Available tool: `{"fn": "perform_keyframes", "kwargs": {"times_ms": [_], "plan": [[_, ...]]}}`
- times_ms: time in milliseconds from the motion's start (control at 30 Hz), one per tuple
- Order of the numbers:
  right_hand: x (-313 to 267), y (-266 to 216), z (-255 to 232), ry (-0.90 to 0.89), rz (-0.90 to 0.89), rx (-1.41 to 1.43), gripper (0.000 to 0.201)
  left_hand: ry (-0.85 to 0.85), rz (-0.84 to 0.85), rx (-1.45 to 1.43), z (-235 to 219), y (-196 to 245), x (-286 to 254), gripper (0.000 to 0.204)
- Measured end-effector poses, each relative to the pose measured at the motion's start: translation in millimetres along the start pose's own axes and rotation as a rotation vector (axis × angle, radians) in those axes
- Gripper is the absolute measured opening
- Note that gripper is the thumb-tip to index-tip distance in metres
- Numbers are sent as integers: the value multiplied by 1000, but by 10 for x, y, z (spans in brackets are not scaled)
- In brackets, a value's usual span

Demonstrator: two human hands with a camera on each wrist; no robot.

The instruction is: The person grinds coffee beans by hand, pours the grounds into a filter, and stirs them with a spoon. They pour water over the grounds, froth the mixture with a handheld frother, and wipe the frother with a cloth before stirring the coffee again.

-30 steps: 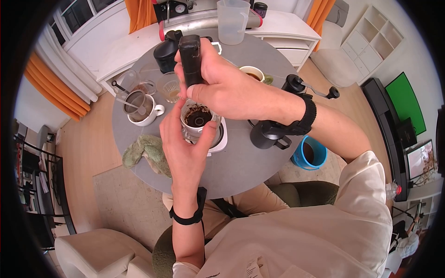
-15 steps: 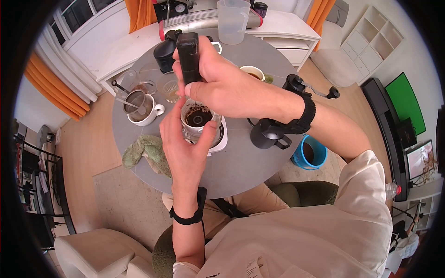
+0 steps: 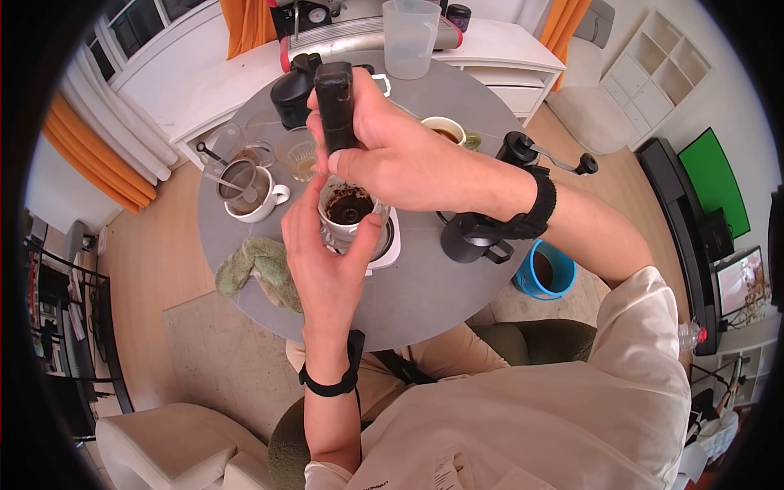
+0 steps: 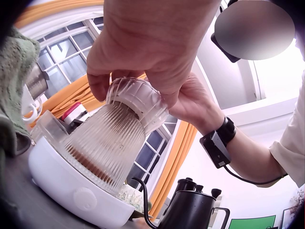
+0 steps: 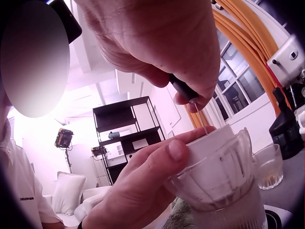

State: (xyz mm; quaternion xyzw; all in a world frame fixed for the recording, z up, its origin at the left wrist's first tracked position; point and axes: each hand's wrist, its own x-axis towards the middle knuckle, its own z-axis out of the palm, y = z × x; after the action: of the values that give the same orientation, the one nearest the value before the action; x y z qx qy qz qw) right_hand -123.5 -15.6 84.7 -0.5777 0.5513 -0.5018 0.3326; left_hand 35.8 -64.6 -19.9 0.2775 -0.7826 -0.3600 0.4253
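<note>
From the head view, I see the person's right hand [image 3: 396, 155] gripping a black handle [image 3: 335, 106] above a filter cup [image 3: 336, 232] at the grey table [image 3: 425, 306]. The left hand [image 3: 327, 253] holds that cup between thumb and fingers; dark grounds [image 3: 349, 206] lie inside. A green cloth [image 3: 260, 273] lies near the left hand, and a white mug [image 3: 255, 216] stands beyond it. The pale shirt [image 3: 539, 416] bears small dark lettering, too tiny to read.

From the left wrist, the cup sits atop a ribbed glass [image 4: 107, 143], above a white base [image 4: 59, 174] with a plain round knob [image 4: 86, 199]. I can make out no brand on them.

From the right wrist, a thin metal rod [image 5: 200, 114] runs from the handle down to the cup's mouth. The shirt's lettering [image 5: 27, 198] is blurred here too.
</note>
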Motion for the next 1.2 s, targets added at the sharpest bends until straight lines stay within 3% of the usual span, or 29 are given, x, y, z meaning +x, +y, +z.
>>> {"fn": "perform_keyframes", "kwargs": {"times_ms": [1200], "plan": [[26, -18, -14, -13, -21, 4, 48, 6, 3, -9, -7, 1, -2, 75]]}}
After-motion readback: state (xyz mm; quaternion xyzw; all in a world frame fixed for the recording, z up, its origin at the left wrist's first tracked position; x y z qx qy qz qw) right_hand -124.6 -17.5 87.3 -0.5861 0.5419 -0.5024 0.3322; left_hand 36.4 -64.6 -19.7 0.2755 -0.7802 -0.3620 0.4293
